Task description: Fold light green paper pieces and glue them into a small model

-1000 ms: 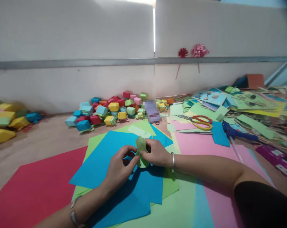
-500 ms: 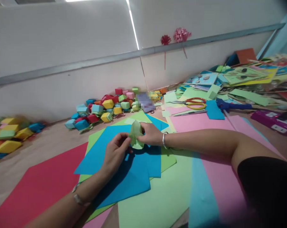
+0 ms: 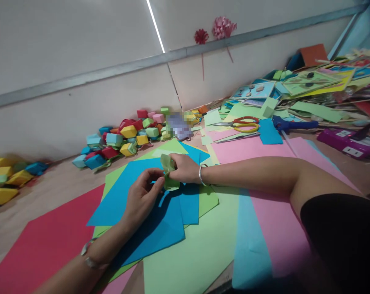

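Note:
A small piece of light green paper (image 3: 171,183), bent and creased, is held up between my two hands. My right hand (image 3: 185,168) pinches it from the right side, thumb in front. From the left, my left hand (image 3: 146,190) closes its thumb and forefinger on the paper's near edge. Both hands are over overlapping blue paper sheets (image 3: 160,241). Part of the green piece is hidden behind the fingers.
Red paper (image 3: 56,232) lies left, pink paper (image 3: 283,220) right. Scissors (image 3: 243,124), a blue glue gun (image 3: 295,123) and a purple power strip (image 3: 348,143) lie at the right. Coloured paper blocks (image 3: 128,131) are heaped by the wall.
The green paper has changed shape: it now looks pinched in at the middle, its upper part spread out. The whole view has shifted slightly; both hands keep hold.

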Demonstrator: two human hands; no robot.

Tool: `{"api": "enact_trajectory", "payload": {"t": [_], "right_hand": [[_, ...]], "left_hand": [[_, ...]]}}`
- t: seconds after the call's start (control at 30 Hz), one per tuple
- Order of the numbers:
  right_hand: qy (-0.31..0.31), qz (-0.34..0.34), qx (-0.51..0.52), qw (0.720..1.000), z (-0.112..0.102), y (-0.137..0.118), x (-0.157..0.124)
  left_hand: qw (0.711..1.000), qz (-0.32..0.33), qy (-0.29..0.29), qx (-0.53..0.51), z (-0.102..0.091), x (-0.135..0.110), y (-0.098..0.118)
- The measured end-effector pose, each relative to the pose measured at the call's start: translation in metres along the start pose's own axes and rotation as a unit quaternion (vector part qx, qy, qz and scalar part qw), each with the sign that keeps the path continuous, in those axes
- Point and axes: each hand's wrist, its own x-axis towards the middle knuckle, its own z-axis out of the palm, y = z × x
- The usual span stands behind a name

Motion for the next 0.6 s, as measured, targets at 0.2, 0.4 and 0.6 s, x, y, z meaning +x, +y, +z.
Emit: {"api": "enact_trajectory", "payload": {"t": [0.2,0.4,0.6], "right_hand": [[0.006,0.012,0.049,0.999,-0.0013,-0.001,-0.0001],[0.004,-0.017,0.034,0.999,-0.0021,-0.0019,-0.0015],[0.076,-0.039,0.151,0.985,-0.0014,0.0005,-0.0002]], "left_hand": [[0.998,0.037,0.013,0.04,0.0026,-0.0021,0.0021],[0.999,-0.019,0.034,-0.027,0.0003,-0.001,0.0042],[0.986,0.048,0.064,-0.147,-0.0022,-0.0031,-0.0003]]}}
